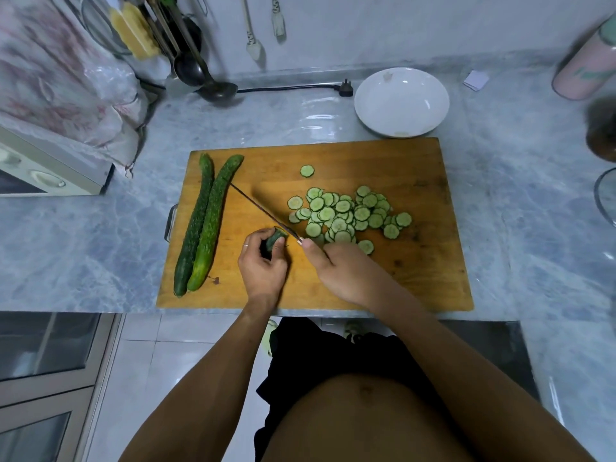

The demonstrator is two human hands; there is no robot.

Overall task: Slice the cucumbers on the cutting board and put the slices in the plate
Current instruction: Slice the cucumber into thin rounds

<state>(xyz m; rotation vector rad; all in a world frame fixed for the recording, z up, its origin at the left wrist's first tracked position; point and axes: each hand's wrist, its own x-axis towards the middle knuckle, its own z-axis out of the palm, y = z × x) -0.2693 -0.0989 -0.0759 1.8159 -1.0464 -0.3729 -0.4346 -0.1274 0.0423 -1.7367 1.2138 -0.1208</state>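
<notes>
A wooden cutting board (416,261) lies on the marble counter. Two whole cucumbers (203,225) lie side by side along its left part. My left hand (261,265) pinches a short cucumber stub (275,239) near the board's middle. My right hand (340,268) grips a knife; its blade (263,211) runs edge-on from my thumb toward the upper left, right beside the stub. A heap of several cucumber slices (346,216) lies to the right of the blade, with one stray slice (307,171) farther back. A white plate (401,101) stands empty behind the board.
A ladle (213,85) and a black power plug (345,89) lie at the back of the counter. A cloth-covered appliance (50,155) stands at the left. A pink bottle (586,58) and a dark jar (603,135) stand at the right edge.
</notes>
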